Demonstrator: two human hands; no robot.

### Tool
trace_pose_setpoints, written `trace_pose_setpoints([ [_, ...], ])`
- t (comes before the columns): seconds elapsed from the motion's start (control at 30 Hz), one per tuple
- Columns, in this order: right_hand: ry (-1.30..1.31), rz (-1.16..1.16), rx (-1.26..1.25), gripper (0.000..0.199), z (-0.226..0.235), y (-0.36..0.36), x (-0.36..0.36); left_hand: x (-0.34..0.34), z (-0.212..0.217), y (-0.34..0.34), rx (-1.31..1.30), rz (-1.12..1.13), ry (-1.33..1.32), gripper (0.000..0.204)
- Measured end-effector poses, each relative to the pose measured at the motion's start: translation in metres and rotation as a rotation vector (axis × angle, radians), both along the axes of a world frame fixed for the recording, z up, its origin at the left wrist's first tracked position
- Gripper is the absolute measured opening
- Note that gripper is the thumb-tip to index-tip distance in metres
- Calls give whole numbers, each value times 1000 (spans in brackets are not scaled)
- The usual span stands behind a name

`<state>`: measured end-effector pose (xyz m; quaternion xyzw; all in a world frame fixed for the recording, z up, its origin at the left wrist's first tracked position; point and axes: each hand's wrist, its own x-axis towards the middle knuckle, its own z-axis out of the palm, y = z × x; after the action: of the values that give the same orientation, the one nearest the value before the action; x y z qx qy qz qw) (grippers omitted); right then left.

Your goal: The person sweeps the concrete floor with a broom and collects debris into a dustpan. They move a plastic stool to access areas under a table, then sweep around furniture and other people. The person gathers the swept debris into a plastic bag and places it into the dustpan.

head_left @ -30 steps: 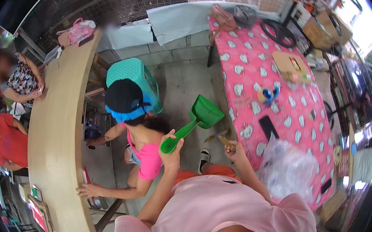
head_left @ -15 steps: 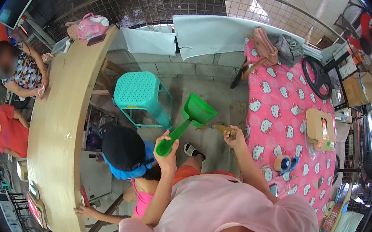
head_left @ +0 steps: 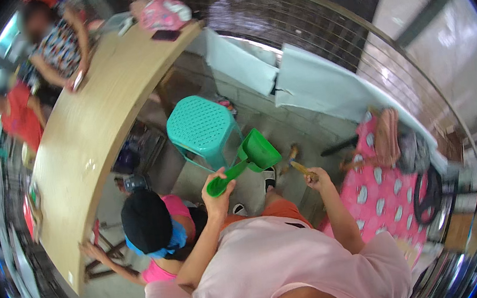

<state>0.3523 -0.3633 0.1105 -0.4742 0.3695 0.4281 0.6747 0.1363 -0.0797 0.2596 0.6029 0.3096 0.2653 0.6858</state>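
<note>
A green plastic scoop [head_left: 260, 150] points away from me, its handle gripped in my left hand [head_left: 218, 197], with the pan hanging above the floor near my feet. My right hand [head_left: 319, 180] is closed around a short yellow-brown handle [head_left: 301, 168]. Past that handle is a blurred brownish end with a blue patch [head_left: 293, 153], and its kind is unclear. The two held things are apart. Just beyond the scoop stands a turquoise plastic stool [head_left: 201, 124].
Close at my left is a person in a black cap [head_left: 146, 221], one hand at the edge of a long wooden table [head_left: 99, 99]. Two people sit behind it. On my right, a table with a pink patterned cloth [head_left: 379, 192] carries a pink bag [head_left: 387, 133] and a black wheel [head_left: 428, 196].
My view has turned to the right, so the tables and stool look tilted. The capped person's head has shifted. Both hands keep their holds; the scoop and the handle now sit farther apart.
</note>
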Motion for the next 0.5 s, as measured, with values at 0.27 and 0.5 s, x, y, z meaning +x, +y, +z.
trace_pose_setpoints([
  [0.27,-94,530,14,30,17,11,149,110,4,-13,213,144,227,24],
  [0.5,-133,1002,303,42,49,38,193,160,5,-27,258,272,222,25],
])
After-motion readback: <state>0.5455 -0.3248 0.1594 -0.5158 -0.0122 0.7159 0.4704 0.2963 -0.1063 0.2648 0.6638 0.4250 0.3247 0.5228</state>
